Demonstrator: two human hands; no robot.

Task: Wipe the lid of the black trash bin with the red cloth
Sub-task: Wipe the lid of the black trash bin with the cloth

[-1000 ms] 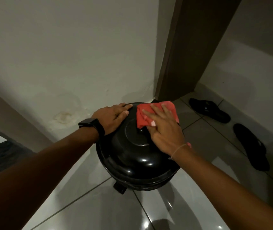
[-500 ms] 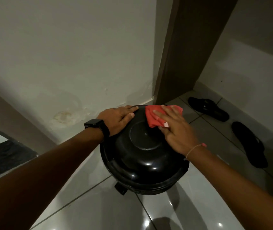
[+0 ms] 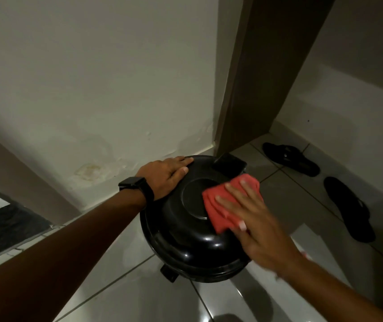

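Note:
The black trash bin stands on the tiled floor by the wall, its glossy round lid (image 3: pixel 185 240) facing up at me. My left hand (image 3: pixel 166 174), with a black watch on the wrist, lies flat on the lid's far left edge, holding nothing. My right hand (image 3: pixel 253 219) presses the folded red cloth (image 3: pixel 223 205) flat against the right side of the lid, fingers spread over it and slightly blurred. The lid's hinge tab (image 3: pixel 228 165) shows at the far right edge. The foot pedal (image 3: pixel 168 273) sticks out below the near rim.
A white wall rises just behind the bin, with a dark door frame (image 3: pixel 255 89) to its right. Two black sandals (image 3: pixel 290 159) (image 3: pixel 348 208) lie on the tiles to the right. A dark mat (image 3: pixel 4 228) lies at the far left.
My right hand has slid the red cloth from the lid's far edge toward me along its right side. My left hand has stayed on the lid's left edge.

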